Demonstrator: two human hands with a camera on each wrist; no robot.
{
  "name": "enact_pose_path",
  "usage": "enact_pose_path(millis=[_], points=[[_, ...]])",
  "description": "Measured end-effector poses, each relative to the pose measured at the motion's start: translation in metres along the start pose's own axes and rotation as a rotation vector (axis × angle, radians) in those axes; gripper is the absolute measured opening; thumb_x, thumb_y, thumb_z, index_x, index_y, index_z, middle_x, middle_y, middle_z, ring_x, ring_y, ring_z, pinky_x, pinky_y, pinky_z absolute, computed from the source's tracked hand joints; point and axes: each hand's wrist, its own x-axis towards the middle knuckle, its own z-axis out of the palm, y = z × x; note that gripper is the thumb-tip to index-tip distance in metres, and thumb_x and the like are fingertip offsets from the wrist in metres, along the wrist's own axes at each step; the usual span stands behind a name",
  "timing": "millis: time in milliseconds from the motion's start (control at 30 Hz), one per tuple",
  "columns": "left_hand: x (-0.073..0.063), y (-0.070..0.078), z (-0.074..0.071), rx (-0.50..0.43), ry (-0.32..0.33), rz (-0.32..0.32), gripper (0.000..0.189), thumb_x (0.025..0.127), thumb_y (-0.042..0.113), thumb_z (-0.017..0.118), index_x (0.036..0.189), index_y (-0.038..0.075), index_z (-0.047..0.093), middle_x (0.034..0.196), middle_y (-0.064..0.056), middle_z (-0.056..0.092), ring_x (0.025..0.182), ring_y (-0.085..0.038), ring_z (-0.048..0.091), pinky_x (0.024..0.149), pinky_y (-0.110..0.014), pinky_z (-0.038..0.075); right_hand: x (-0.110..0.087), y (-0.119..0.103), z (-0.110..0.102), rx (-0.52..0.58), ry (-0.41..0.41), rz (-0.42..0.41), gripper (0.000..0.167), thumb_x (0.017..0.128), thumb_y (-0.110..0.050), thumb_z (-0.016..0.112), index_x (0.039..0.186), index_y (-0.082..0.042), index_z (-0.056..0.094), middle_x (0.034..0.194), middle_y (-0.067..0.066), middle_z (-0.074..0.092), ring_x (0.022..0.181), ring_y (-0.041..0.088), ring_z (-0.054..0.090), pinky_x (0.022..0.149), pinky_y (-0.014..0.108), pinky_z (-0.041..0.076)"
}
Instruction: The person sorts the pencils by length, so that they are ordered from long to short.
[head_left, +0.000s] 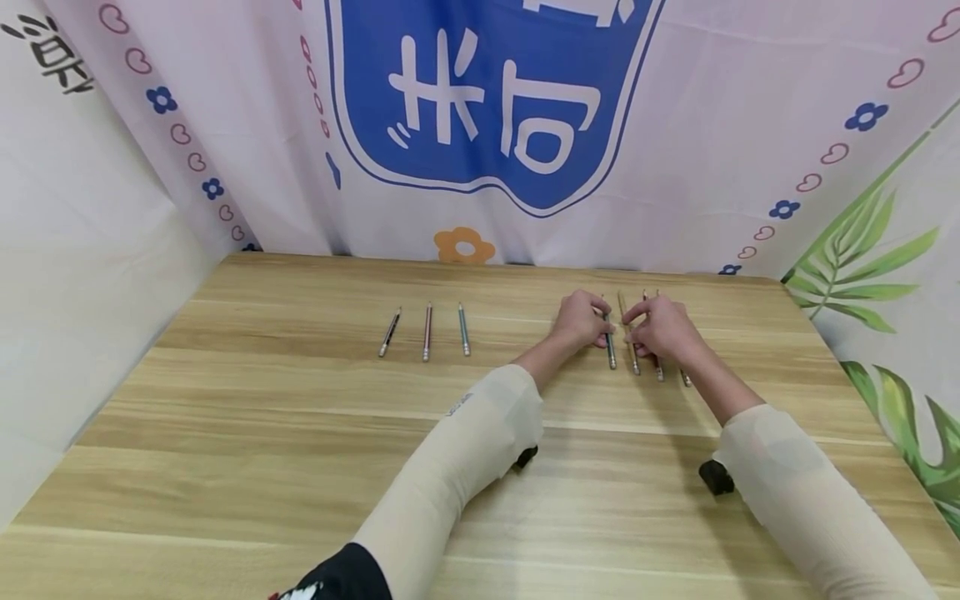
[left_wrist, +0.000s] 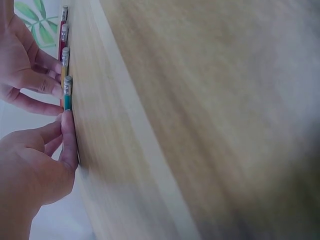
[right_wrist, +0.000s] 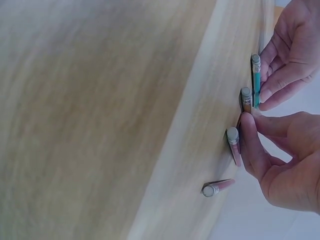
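With green pencil [right_wrist: 257, 84] pinched in left hand [head_left: 580, 322], yellow pencil [right_wrist: 247, 106] pinched in right hand [head_left: 663, 328], slide gently along tabletop [head_left: 300, 433], seemingly to align, without nudging the red pencil [right_wrist: 235, 151] beside right hand

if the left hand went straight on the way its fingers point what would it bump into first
Most likely the green pencil, which the left hand touches; beyond it, the yellow pencil or right hand, order unclear.
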Motion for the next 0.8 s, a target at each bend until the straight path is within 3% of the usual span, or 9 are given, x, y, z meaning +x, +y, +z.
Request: enact_pose_path(millis=[533,800], points=[[-0.008,0.002,-0.004,-0.038,-0.001,-0.005,0.032,0.087,-0.011,0.078,0.118,-0.003,0.074,0.069,-0.006,0.064,0.049,-0.012,0.06,0.05,-0.023,0.062,0.003,-0.002,-0.002,-0.035,-0.023,-0.006,0.028,0.091,0.005,0.071,0.118,0.011,0.069,0.074,0.01,0.074,0.058,0.012,0.068,0.055,0.024,0.062],[-0.02,0.006,-0.021,-0.072,-0.111,0.047,0.033,0.09,-0.013,0.073,0.122,-0.009,0.07,0.087,-0.023,0.071,0.053,-0.017,0.061,0.053,-0.03,0.065,0.001,-0.004,-0.004,-0.04,-0.04,-0.032,0.028,0.091,0.003,0.073,0.117,0.013,0.068,0.074,0.012,0.074,0.058,0.012,0.068,0.054,0.023,0.062]])
